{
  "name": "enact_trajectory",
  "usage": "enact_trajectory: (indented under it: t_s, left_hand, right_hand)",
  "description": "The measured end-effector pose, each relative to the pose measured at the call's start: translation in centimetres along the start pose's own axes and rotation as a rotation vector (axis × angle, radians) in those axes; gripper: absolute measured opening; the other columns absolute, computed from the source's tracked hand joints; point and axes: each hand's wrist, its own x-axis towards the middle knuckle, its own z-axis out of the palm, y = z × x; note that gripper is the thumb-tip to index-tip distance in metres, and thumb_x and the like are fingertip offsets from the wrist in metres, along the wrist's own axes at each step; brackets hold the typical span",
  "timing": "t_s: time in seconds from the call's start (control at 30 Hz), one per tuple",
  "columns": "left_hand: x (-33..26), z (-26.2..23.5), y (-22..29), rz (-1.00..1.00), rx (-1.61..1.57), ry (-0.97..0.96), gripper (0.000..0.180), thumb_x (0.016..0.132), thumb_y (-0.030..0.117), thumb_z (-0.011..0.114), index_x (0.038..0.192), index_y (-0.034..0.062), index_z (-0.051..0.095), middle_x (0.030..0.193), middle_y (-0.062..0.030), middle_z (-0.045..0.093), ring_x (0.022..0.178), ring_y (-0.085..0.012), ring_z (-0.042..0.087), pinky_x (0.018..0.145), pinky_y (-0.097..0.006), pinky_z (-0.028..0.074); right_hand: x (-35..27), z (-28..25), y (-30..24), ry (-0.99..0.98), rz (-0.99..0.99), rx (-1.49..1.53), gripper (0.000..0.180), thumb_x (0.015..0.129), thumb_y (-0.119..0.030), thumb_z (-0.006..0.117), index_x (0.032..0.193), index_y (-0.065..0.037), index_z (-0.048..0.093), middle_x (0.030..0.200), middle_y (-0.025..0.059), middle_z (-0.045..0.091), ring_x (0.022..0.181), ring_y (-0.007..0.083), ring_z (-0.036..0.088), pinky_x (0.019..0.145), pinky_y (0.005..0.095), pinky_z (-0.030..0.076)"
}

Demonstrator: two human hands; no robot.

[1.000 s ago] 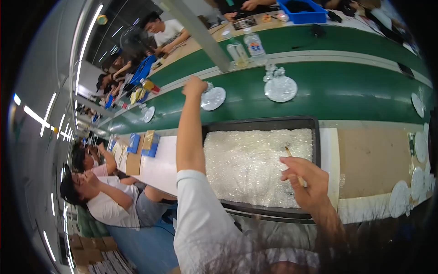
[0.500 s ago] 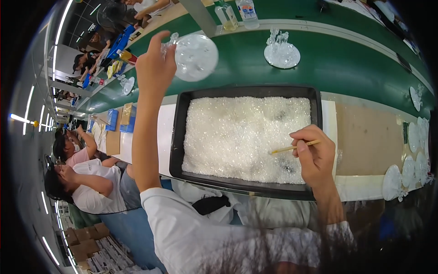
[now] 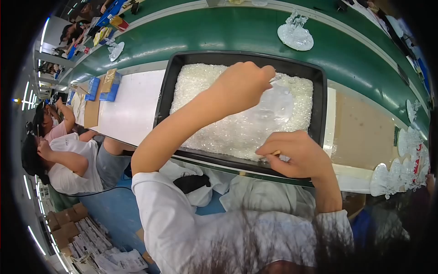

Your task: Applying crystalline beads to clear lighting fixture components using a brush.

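My left hand [image 3: 248, 86] reaches over a black tray [image 3: 322, 109] of glittering white granules [image 3: 196, 78]. Its closed fingers grip a clear round disc [image 3: 277, 107] near the edge, where a bit of clear figure shows; most of that figure is hidden by the hand. The disc is low over the granules, and I cannot tell whether it touches them. My right hand [image 3: 299, 153] is closed around a thin wooden stick [image 3: 273, 154] above the tray's near right part. Only a short piece of the stick shows between the fingers.
On the green conveyor belt [image 3: 200, 39] stand clear figures on round bases, one [image 3: 295, 36] beyond the tray. More of them [image 3: 388, 178] crowd the table's right end, past a brown board [image 3: 362, 128]. Blue boxes [image 3: 109, 86] sit to the left, near seated people [image 3: 68, 157].
My left hand has brought the disc from over the belt down and rightward to the tray. My right hand has shifted slightly nearer and left, still with the stick.
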Motion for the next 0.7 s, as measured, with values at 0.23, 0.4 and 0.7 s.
enact_trajectory:
  t_s: [0.23, 0.4, 0.7]
  left_hand:
    - [-0.8, -1.9, -1.4, 0.078, 0.091, -0.226, 0.011, 0.084, 0.009, 0.067, 0.092, 0.0032, 0.063, 0.07, -0.0178, 0.065, 0.07, -0.0365, 0.065, 0.06, -0.044, 0.05]
    - [-0.6, -2.7, -1.2, 0.178, 0.075, -0.283, 0.008, 0.079, 0.005, 0.067, 0.085, 0.0042, 0.062, 0.07, -0.0137, 0.067, 0.068, -0.034, 0.065, 0.059, -0.043, 0.049]
    - [-1.2, -2.7, -2.4, 0.347, 0.142, -0.263, 0.01, 0.079, 0.005, 0.064, 0.087, 0.008, 0.06, 0.073, -0.0064, 0.068, 0.068, -0.0318, 0.063, 0.062, -0.042, 0.048]
  right_hand:
    - [0.1, 0.6, -0.2, 0.055, 0.007, -0.156, 0.025, 0.075, 0.004, 0.064, 0.098, -0.005, 0.069, 0.09, 0.0095, 0.067, 0.074, 0.0271, 0.066, 0.064, 0.0335, 0.054]
    - [0.6, 1.0, -0.3, -0.031, -0.094, 0.022, 0.023, 0.076, 0.004, 0.064, 0.097, -0.005, 0.068, 0.096, 0.0087, 0.068, 0.079, 0.0259, 0.067, 0.067, 0.032, 0.055]
    - [0.9, 0.8, -0.7, 0.083, -0.068, -0.058, 0.017, 0.077, 0.004, 0.062, 0.093, -0.002, 0.065, 0.083, 0.0115, 0.066, 0.069, 0.0272, 0.066, 0.061, 0.0326, 0.053]
